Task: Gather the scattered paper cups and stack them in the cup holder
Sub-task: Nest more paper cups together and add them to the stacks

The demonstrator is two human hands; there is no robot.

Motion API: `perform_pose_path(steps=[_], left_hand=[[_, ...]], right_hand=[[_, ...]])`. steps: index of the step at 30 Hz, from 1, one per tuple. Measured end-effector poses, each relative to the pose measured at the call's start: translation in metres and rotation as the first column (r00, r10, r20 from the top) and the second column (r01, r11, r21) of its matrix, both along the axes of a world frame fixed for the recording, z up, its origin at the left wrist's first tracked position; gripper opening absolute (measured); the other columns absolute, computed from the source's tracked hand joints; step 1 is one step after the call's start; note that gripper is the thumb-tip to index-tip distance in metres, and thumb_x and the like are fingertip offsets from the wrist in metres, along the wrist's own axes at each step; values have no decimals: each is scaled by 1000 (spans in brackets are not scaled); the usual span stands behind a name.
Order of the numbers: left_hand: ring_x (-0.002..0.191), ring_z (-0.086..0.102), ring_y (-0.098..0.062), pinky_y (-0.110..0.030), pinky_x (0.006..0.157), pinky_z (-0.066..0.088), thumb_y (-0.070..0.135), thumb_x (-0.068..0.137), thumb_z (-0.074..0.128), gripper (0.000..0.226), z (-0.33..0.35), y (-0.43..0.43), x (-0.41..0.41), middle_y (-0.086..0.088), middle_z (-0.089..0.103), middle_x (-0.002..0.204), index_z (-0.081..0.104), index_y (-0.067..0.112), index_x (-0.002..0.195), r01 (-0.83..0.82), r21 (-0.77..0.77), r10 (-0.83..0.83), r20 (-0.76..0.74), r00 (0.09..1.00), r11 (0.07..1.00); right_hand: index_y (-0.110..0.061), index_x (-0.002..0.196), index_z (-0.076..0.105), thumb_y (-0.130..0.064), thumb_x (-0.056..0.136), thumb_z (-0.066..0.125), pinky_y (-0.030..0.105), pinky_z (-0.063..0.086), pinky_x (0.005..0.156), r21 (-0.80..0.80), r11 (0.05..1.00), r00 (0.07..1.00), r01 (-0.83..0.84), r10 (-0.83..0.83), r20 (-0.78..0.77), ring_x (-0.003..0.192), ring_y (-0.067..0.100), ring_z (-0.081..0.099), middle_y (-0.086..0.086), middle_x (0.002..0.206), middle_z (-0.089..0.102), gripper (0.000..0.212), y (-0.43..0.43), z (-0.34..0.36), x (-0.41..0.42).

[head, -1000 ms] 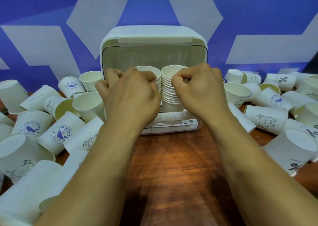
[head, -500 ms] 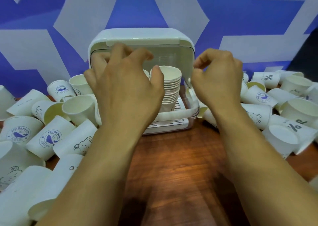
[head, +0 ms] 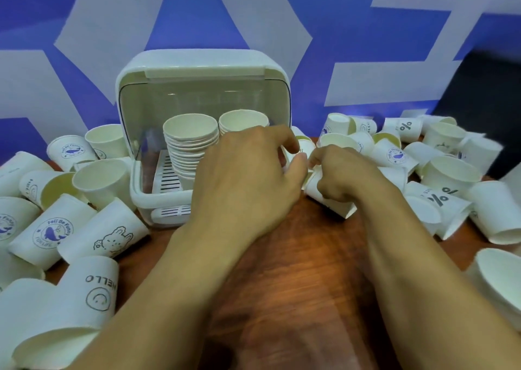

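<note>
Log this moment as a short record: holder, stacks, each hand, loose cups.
holder: cup holder, front open, on the table
stacks: left stack and right stack inside, right one partly hidden
left hand: fingers curved beside the holder, grip unclear
right hand: grips a tipped cup
loose cups: many on both sides

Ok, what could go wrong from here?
1. The right hand holds a lying cup by its thin side wall. A hard grip may crush it.
2. The left hand reaches across the front of the cup holder and could bump the right stack when it pulls back.
3. Loose cups crowd round the held one, so lifting it may send some rolling.
</note>
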State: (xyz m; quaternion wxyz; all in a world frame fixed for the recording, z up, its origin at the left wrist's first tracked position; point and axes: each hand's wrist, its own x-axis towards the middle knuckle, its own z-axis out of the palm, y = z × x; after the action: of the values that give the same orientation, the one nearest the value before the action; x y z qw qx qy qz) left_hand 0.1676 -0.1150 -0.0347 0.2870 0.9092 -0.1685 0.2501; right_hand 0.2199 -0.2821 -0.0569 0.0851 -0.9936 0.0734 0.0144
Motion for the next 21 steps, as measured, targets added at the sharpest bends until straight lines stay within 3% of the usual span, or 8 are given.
perform_pose_path(steps=[3, 6, 8, 13, 16, 19, 21], left_hand=[[72, 60, -8, -30, 71, 48, 48, 85, 57, 17, -1, 0, 1, 16, 67, 76, 69, 37, 91, 31, -32, -33, -41, 999, 999], [68, 59, -7, -30, 70, 50, 45, 85, 60, 13, -1, 0, 1, 17, 66, 72, 69, 36, 88, 54, -71, -59, -77, 995, 996], [68, 59, -7, -30, 69, 50, 44, 84, 60, 13, -1, 0, 0, 17, 65, 72, 70, 37, 87, 59, -86, -67, -92, 994, 995], [65, 56, -8, -29, 71, 48, 46, 84, 60, 14, 0, 2, 0, 18, 65, 72, 70, 37, 88, 25, -69, -32, -107, 994, 997], [65, 56, -9, -28, 74, 47, 46, 84, 59, 15, 1, 4, -2, 18, 66, 73, 70, 37, 89, -1, -65, -6, -112, 994, 998], [66, 58, -9, -29, 72, 48, 45, 84, 60, 15, 2, 3, -2, 17, 67, 75, 70, 36, 90, 5, -66, -11, -94, 996, 998], [68, 58, -8, -29, 68, 47, 43, 84, 61, 14, -1, -2, -4, 16, 67, 77, 70, 35, 91, 32, -81, -39, -78, 996, 996]], right_hand=[[-20, 123, 53, -11, 79, 63, 36, 48, 74, -30, 999, 1000, -11, 11, -9, 85, 25, 50, 5, 95, 49, 45, 0, 1, -1], [-16, 119, 56, -11, 81, 64, 32, 44, 69, -54, 998, 1000, -11, 11, -9, 86, 24, 51, 9, 107, 58, 40, -1, 2, -2], [-16, 115, 57, -9, 80, 66, 33, 49, 73, -43, 999, 1000, -2, 1, -25, 88, 25, 54, 10, 108, 59, 37, -2, 6, -4], [-14, 98, 65, -10, 75, 71, 38, 57, 77, -58, 998, 999, 28, -30, -32, 84, 29, 64, 9, 89, 66, 24, -9, 37, -16], [-14, 99, 66, -12, 76, 71, 39, 55, 75, -12, 994, 989, 105, -103, 107, 84, 33, 62, 13, 93, 66, 23, -18, 55, -26], [-16, 100, 66, -17, 78, 69, 46, 56, 73, 150, 972, 925, 178, -218, 312, 86, 38, 61, 16, 98, 63, 22, -21, 68, -33], [-16, 103, 66, -18, 79, 68, 45, 56, 74, 206, 960, 894, 189, -255, 368, 88, 38, 60, 15, 100, 63, 24, -22, 71, -33]])
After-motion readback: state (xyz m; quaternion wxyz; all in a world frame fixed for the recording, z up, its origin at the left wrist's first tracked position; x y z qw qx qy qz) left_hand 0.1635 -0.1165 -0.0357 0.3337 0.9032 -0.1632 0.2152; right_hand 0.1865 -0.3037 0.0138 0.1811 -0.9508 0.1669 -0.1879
